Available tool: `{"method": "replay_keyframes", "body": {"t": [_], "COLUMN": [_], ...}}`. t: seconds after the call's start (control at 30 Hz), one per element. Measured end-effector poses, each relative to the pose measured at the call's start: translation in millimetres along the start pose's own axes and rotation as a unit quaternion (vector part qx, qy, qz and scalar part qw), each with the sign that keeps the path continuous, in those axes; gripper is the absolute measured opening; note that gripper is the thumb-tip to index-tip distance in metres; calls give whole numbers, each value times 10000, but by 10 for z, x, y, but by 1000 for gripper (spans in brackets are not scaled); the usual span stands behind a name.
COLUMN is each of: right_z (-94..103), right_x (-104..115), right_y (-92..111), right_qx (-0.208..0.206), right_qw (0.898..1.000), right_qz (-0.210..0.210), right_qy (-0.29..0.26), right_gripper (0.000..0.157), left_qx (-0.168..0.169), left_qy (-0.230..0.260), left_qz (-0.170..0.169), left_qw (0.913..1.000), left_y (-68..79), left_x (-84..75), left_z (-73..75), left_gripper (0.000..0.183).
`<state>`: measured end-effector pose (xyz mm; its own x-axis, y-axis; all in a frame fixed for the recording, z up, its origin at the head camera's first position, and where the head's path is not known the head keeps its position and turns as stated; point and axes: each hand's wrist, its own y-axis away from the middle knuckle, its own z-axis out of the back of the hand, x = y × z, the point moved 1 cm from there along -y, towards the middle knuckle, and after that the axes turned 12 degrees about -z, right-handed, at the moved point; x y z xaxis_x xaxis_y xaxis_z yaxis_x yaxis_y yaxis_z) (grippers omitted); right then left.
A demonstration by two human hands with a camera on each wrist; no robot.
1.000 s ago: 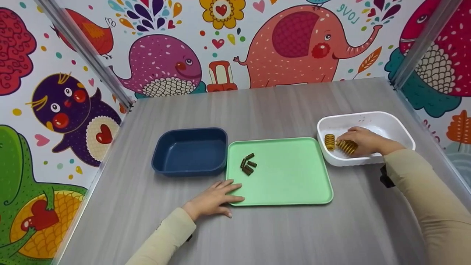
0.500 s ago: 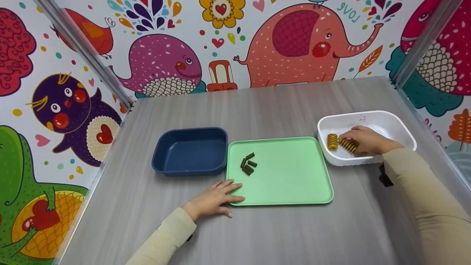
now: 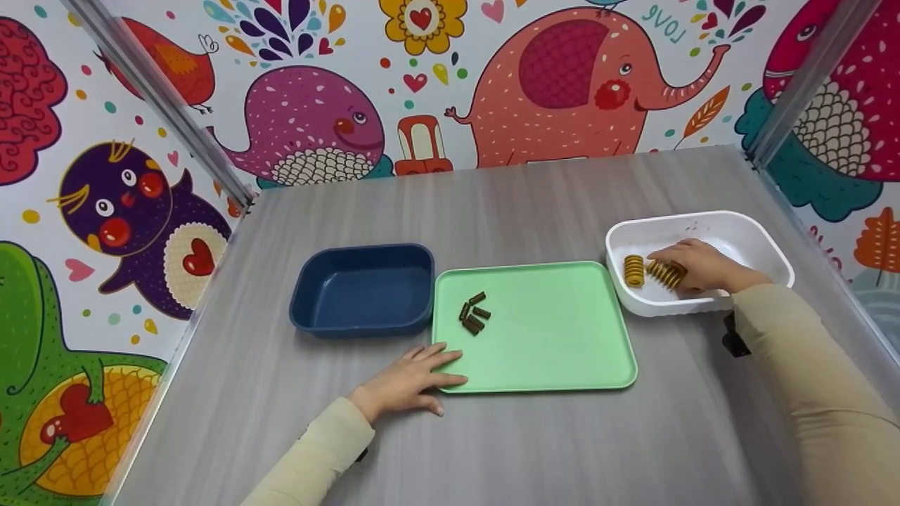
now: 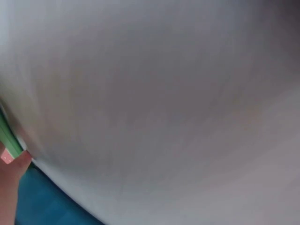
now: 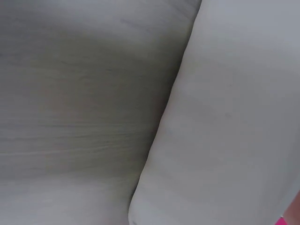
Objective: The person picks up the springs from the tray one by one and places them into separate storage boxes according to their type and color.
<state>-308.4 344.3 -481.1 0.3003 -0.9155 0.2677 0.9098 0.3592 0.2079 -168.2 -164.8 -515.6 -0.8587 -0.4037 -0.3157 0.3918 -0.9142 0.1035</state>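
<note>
Yellow coil (image 3: 663,274), right of the tray (image 3: 548,341), is pinched by the right hand (image 3: 703,268); if held loosely, it could be dropped. Tray is touched by the spread left hand (image 3: 404,383).

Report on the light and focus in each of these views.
Head view: bright and mostly sharp, the green tray clean-edged, a soft shadow on the table beside the right sleeve; left wrist view: the table blurred, darkening toward the upper right corner; right wrist view: rather dim, the white tub soft, with a dark shadow along its edge.
</note>
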Motion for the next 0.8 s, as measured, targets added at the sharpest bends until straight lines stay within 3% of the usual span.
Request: {"method": "replay_keyframes", "body": {"t": [0.4,0.57,0.8], "right_z": [69,183,442], "right_x": [32,69,213], "right_y": [40,84,183], "right_qx": [142,194,-403], "right_qw": [9990,9983,9985], "right_qz": [-223,-365,-327], "right_qy": [-348,-410,-196], "right_gripper": [64,60,57], "left_qx": [-11,9,65], "left_qy": [85,77,-2], "left_qz": [3,16,28], "left_qw": [10000,10000,10000], "left_y": [6,0,-12], "left_x": [-1,-5,10], "left_z": [-14,-7,-13], "left_gripper": [62,62,62]}}
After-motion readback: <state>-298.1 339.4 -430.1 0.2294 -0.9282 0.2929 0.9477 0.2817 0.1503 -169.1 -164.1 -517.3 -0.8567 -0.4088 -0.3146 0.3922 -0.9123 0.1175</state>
